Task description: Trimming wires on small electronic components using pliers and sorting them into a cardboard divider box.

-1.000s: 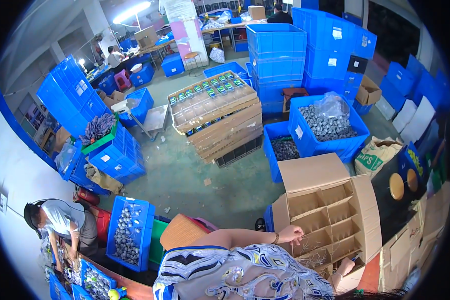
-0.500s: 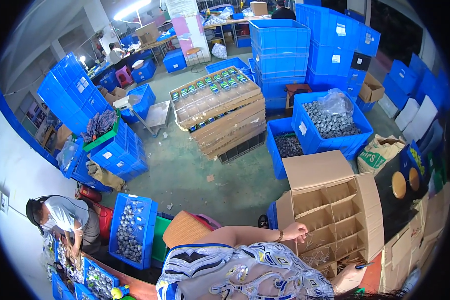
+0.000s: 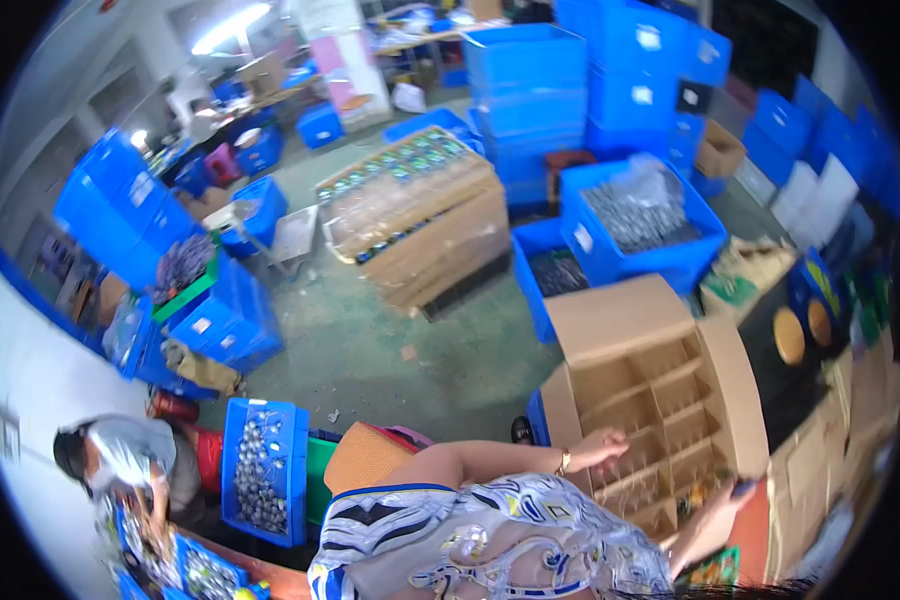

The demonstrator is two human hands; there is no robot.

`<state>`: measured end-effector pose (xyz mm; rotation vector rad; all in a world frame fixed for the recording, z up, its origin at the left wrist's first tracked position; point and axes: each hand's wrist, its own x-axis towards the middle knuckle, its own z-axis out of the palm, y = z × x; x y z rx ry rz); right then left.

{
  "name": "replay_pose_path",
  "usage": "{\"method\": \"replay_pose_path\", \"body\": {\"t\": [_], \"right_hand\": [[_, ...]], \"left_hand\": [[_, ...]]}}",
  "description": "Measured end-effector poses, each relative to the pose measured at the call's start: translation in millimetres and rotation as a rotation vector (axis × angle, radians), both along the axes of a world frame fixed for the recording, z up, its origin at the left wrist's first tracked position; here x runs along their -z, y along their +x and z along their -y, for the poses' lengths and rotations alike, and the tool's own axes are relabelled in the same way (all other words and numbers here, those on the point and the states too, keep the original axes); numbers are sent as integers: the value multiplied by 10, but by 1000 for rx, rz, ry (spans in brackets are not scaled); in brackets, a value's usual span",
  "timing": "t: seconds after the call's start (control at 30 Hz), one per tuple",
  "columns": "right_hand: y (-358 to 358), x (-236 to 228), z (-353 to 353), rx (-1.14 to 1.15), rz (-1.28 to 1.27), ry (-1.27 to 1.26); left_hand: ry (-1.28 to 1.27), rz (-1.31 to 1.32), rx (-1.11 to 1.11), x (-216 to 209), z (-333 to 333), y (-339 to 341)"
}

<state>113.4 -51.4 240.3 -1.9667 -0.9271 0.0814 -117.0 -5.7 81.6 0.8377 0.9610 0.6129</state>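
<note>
A cardboard carton (image 3: 625, 318) with its flaps folded out stands in front of me, split into several compartments by cardboard dividers. My left hand (image 3: 600, 450) hovers over its left side, fingers curled together; whatever they may pinch is too blurred to make out. Thin pale wire-like pieces (image 3: 635, 492) lie in the near compartments below that hand. At the carton's near right corner, my right hand (image 3: 722, 506) is closed round a small dark object (image 3: 742, 489) with a bluish tint, its kind unclear.
A blue crate (image 3: 262, 470) of small silvery round parts stands left, beside a co-worker (image 3: 135, 465) bent over a bench. Beyond the carton are a blue bin (image 3: 660, 265) of grey parts and a stack of cardboard trays (image 3: 440, 250). An orange-tan chair back (image 3: 365, 455) is near my left arm.
The view has shifted and blurred, so the background sits further left. My left hand has moved slightly over the carton's compartments. My right hand has come up along the carton's near right corner.
</note>
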Motion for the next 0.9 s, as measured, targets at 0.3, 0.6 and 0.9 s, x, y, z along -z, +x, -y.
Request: {"method": "replay_pose_path", "body": {"t": [0.3,0.6,0.9], "right_hand": [[-917,268,-482,-382,-1123,61],[737,1389,-432,0,157,-363],[1080,1713,-215,-12,266,-616]], "left_hand": [[-176,582,79,-444,-456,37],[-225,530,-295,-107,-423,-488],[-340,578,-454,-422,-441,-230]]}}
